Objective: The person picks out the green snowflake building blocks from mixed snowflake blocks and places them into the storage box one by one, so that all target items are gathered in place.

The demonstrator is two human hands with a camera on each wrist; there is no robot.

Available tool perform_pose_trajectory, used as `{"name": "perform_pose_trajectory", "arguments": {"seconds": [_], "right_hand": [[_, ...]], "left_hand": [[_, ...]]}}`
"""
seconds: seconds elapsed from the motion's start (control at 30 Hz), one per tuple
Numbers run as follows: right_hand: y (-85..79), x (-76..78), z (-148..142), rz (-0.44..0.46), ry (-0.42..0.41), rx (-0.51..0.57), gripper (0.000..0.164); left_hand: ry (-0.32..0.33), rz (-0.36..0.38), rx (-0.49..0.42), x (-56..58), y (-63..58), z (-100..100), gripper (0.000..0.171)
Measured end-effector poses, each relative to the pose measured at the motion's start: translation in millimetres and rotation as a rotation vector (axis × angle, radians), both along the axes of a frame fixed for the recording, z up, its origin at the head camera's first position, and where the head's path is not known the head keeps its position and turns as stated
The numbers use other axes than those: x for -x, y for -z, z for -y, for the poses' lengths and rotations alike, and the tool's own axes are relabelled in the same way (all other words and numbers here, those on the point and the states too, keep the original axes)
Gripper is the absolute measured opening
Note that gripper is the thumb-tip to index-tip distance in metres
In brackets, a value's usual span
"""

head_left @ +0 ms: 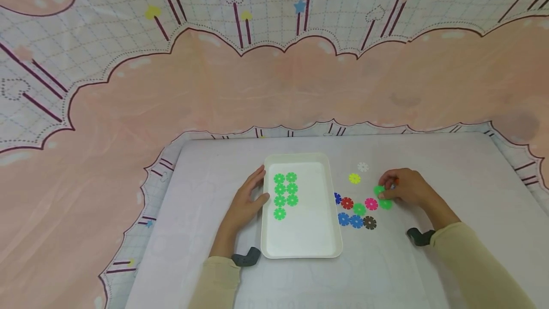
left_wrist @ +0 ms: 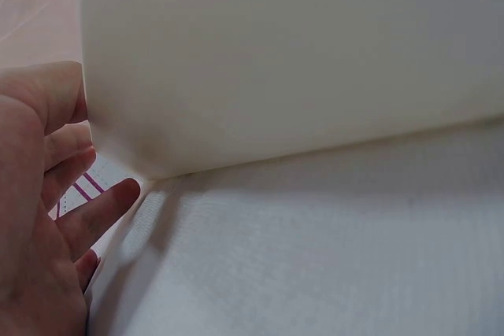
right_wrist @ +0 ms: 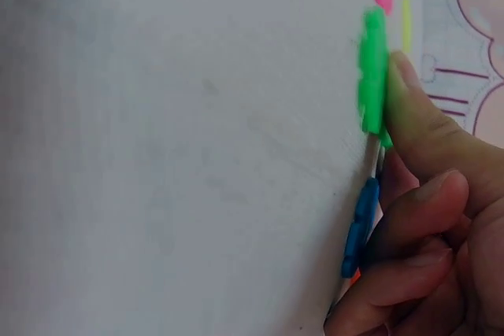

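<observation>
A white rectangular tray (head_left: 315,223) holds several green notched plastic discs (head_left: 279,200) in two columns on its left side. My left hand (head_left: 245,201) rests along the tray's left edge with loosely extended fingers; in the left wrist view its fingers (left_wrist: 101,218) are against the tray's wall (left_wrist: 291,60). To the right of the tray, my right hand (head_left: 405,187) pinches a green notched disc (head_left: 379,190) between thumb and fingers. Another green disc (head_left: 386,204) lies beneath its thumb. Next to the curled fingers the right wrist view has a blue disc (right_wrist: 361,227).
Between tray and right hand lie loose discs: red (head_left: 347,203), green (head_left: 359,209), pink (head_left: 371,204), blue (head_left: 356,221) and brown (head_left: 370,222). Farther back are a yellow disc (head_left: 354,178) and a white one (head_left: 362,167). A dark blue disc (head_left: 338,198) touches or underlies the tray's right edge.
</observation>
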State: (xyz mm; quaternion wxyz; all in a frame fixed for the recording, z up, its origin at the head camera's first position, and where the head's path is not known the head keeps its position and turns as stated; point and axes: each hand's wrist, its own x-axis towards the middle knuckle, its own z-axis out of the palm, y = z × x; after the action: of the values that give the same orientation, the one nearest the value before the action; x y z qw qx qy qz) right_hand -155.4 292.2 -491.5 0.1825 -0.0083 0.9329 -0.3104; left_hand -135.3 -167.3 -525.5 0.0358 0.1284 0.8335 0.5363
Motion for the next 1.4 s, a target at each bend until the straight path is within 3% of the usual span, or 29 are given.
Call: {"name": "perform_pose_trajectory", "arguments": {"seconds": [0.77,0.97,1.4], "right_hand": [[-15.8,1.0,23,-0.013,0.055,0.048,0.031],[-23.4,4.7,34,0.041,0.067,0.115,0.032],[-40.3,10.4,67,0.021,-0.021,0.275,0.028]], "left_hand": [[0.005,0.0,-0.002,0.3,-0.2,0,0.064],[-0.003,0.005,0.005,0.4,-0.2,-1,0.064],[-0.01,-0.003,-0.009,1.3,3.0,-2,0.064]]}}
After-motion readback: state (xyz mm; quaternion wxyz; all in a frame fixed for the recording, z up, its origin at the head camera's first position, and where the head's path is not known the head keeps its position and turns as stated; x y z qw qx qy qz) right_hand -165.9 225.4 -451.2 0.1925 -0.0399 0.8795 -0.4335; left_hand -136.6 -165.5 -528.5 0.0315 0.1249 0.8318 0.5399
